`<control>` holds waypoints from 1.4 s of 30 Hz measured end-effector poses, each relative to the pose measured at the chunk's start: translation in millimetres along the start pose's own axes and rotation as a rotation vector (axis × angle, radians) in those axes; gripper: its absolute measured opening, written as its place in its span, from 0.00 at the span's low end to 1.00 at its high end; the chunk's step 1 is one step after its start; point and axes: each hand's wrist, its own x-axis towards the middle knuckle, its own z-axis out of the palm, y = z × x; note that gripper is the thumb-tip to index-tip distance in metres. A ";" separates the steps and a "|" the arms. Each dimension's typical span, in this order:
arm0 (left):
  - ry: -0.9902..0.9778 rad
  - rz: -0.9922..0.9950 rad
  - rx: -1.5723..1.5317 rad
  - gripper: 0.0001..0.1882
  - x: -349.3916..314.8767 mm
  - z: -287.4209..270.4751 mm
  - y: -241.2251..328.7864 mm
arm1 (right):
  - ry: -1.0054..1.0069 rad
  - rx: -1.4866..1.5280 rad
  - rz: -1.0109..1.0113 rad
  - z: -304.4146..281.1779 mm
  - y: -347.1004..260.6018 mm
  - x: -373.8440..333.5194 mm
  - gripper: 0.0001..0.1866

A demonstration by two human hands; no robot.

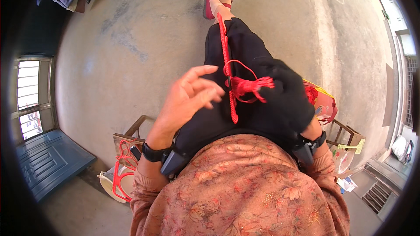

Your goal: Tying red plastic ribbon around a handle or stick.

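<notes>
A long, narrow red braided strip (226, 52) lies lengthwise over my black-trousered legs. A bundle of thin red cord (250, 86) sits against its middle, with one loose strand looping above. My right hand (286, 94), in a black glove, is closed at the bundle's right end; its fingertips are hard to make out against the dark trousers. Bare and just left of the strip, my left hand (192, 92) has its fingers bent and apart, with nothing visible in them. A short dark piece shows beside the strip near the bundle.
Left of me, a pale bucket (109, 183) stands by red cords and a red frame-like piece. A red and yellow bag (324, 107) with red material is at my right. A blue panel (54, 161) lies at the far left. Wooden seat parts show on both sides.
</notes>
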 end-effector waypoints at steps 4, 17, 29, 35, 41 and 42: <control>-0.547 -0.072 -0.872 0.38 -17.5 29.2 17.5 | 0.284 0.932 0.399 -17.0 -32.5 -40.1 0.23; 0.076 -0.344 -0.897 0.18 -54.0 -11.6 -21.5 | -0.130 0.650 0.380 31.3 59.5 -41.3 0.17; -0.307 -0.213 -1.011 0.13 -71.7 -18.9 -38.1 | 0.213 -0.015 0.158 2.6 15.3 -68.4 0.09; -0.016 0.038 -0.793 0.14 -10.5 7.3 -15.0 | 0.018 0.251 0.450 3.7 17.7 -14.6 0.10; -0.145 -0.242 -0.239 0.17 -1.3 25.7 -38.5 | -0.257 -0.472 0.136 39.2 12.8 -3.9 0.07; -0.135 -0.276 -0.174 0.17 -1.7 30.3 -35.4 | -0.256 -0.470 0.136 47.6 17.2 -1.7 0.07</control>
